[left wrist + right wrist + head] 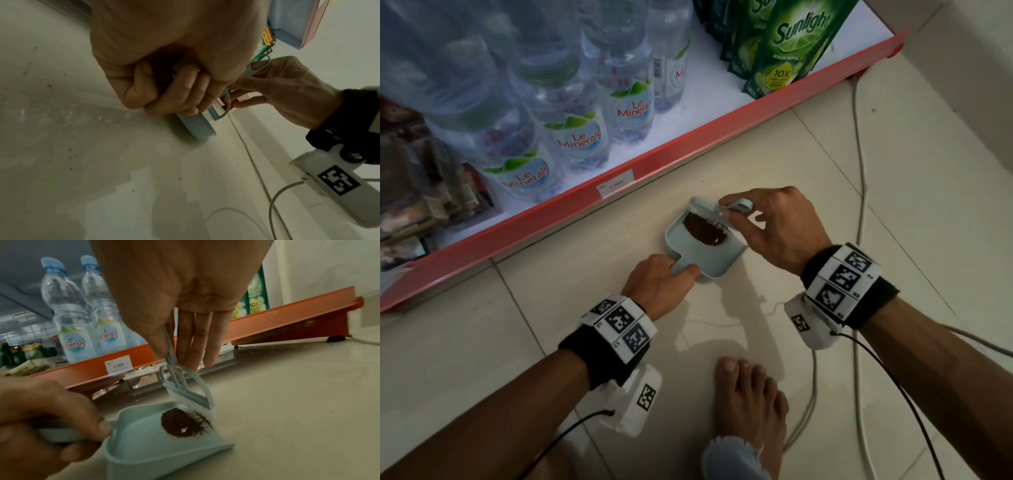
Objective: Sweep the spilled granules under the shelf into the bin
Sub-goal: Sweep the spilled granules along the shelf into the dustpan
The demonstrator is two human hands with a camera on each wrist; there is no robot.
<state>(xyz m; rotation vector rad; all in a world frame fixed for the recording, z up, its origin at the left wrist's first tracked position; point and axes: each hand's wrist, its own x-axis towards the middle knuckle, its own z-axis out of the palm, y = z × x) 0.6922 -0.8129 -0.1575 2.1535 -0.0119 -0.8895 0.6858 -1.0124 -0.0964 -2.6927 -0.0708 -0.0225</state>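
A light blue dustpan (709, 257) lies on the tiled floor in front of the shelf, with a heap of brown granules (705, 230) near its open lip. My left hand (678, 270) grips the pan's handle, fingers curled round it (185, 84). My right hand (736, 212) pinches the handle of a small blue brush (709, 209) between thumb and forefinger. The brush's white bristles (191, 404) touch the granules (183, 423) at the lip of the dustpan (144, 443). A few dark specks (226, 356) lie on the floor under the shelf. No bin is in view.
The red-edged bottom shelf (654, 161) holds water bottles (582, 137) and green detergent pouches (791, 44). White cables (859, 171) trail over the floor on the right. A bare foot (750, 394) stands just behind the dustpan.
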